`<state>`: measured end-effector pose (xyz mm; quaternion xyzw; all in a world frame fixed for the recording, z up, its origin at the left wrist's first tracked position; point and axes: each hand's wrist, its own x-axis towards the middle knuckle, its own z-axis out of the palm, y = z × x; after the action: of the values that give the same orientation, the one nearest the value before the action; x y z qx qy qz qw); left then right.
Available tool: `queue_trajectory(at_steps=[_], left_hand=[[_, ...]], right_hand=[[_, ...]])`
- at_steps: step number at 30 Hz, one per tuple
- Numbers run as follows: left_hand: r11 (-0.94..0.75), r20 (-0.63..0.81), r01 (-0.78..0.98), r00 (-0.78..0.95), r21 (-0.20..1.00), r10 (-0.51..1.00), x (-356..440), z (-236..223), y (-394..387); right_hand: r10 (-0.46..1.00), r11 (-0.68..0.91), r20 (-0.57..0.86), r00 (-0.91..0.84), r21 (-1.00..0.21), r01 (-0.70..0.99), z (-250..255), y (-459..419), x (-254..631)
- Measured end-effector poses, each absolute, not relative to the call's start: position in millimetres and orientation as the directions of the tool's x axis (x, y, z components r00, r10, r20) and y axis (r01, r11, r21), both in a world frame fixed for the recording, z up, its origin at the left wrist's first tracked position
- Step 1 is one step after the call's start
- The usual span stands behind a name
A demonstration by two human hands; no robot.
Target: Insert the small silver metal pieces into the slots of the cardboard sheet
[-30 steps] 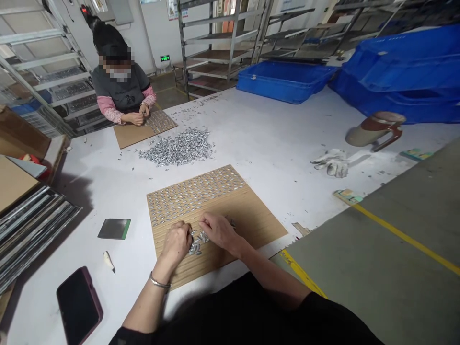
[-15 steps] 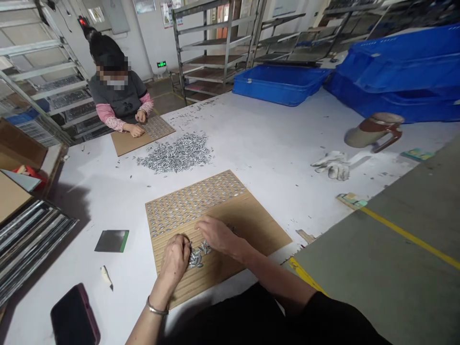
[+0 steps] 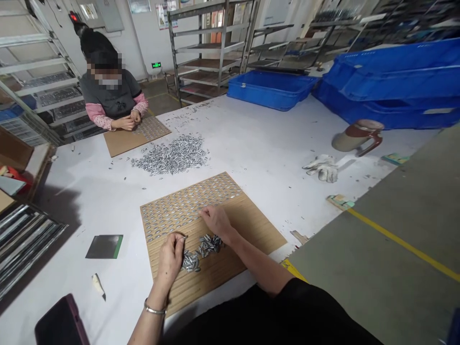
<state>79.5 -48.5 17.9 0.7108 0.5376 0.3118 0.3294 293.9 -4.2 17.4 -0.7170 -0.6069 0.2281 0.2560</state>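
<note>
A brown corrugated board (image 3: 251, 227) lies in front of me, its far part covered with rows of small silver leaf-shaped metal pieces (image 3: 179, 206). Two loose heaps of the same pieces (image 3: 210, 245) rest on its near half. My left hand (image 3: 170, 254), wearing a bangle, is beside the nearer heap; thumb and forefinger pinch one metal piece. At the near edge of the rows, my right hand (image 3: 216, 221) has its fingertips pressed together and down on the board. What those fingertips hold, if anything, is hidden.
A large pile of metal pieces (image 3: 172, 155) lies mid-table. Across it, a co-worker (image 3: 111, 96) works at another board (image 3: 124, 142). Around me are a phone (image 3: 61, 323), a knife (image 3: 98, 286), a dark plate (image 3: 104, 246), gloves (image 3: 322, 167), a mug (image 3: 357, 135) and blue crates (image 3: 269, 91).
My right hand has moved away from the heap to the edge of the rows, uncovering more loose pieces. My left hand has lifted a piece between thumb and forefinger. The view has shifted slightly.
</note>
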Motion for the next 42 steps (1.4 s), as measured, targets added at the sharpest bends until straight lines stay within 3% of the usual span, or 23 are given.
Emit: queue_trajectory(at_steps=[9,12,15,19,21,23,26,30,33,35,38,42], left_hand=[[-0.225,0.116,0.542,0.228,0.81,0.967,79.2,14.5,-50.4],[-0.21,0.104,0.525,0.224,0.825,0.969,78.4,14.2,-49.6],[-0.182,0.106,0.468,0.185,0.865,0.977,78.8,18.6,-49.4],[-0.093,0.071,0.303,0.082,0.948,0.994,89.2,27.9,-53.4],[-0.027,0.01,0.173,0.101,0.985,0.995,101.8,32.2,-57.4],[0.034,-0.042,0.056,0.145,0.998,0.989,118.4,36.3,-61.8],[0.086,-0.078,-0.043,0.161,0.995,0.984,143.7,42.0,-67.8],[0.071,-0.056,-0.085,0.166,0.994,0.984,161.8,41.6,-70.6],[0.015,-0.017,0.012,0.167,1.0,0.986,157.3,32.5,-65.3],[-0.087,0.049,0.214,0.173,0.973,0.984,147.3,25.1,-58.0],[-0.323,0.167,0.519,0.324,0.791,0.931,130.8,17.1,-45.3],[-0.483,0.119,0.645,0.522,0.592,0.844,121.5,15.0,-34.0]], right_hand=[[0.973,-0.231,-0.068,0.223,-0.397,0.889,14.9,-6.6,276.8],[0.962,-0.273,-0.096,0.257,-0.416,0.867,20.4,-5.3,274.8],[0.96,-0.264,-0.059,0.275,-0.523,0.81,24.7,-8.4,280.6],[0.974,-0.059,0.095,0.207,-0.772,0.633,29.1,-32.5,290.1],[0.992,0.053,0.098,0.076,-0.891,0.451,33.7,-51.0,289.0],[0.998,0.058,0.054,-0.022,-0.975,0.212,39.7,-67.6,284.9],[1.0,-0.03,-0.03,0.002,-0.999,-0.027,46.0,-81.0,280.6],[0.996,-0.083,-0.088,0.027,-0.984,-0.155,42.5,-80.4,286.3],[0.993,-0.067,-0.078,0.088,-0.99,-0.121,34.8,-70.3,298.4],[0.989,-0.026,-0.028,0.143,-1.0,-0.013,29.0,-57.5,309.9],[0.984,0.07,0.118,0.135,-0.947,0.313,19.9,-32.0,326.6],[0.992,0.073,0.121,0.042,-0.803,0.592,10.8,-6.6,334.1]])
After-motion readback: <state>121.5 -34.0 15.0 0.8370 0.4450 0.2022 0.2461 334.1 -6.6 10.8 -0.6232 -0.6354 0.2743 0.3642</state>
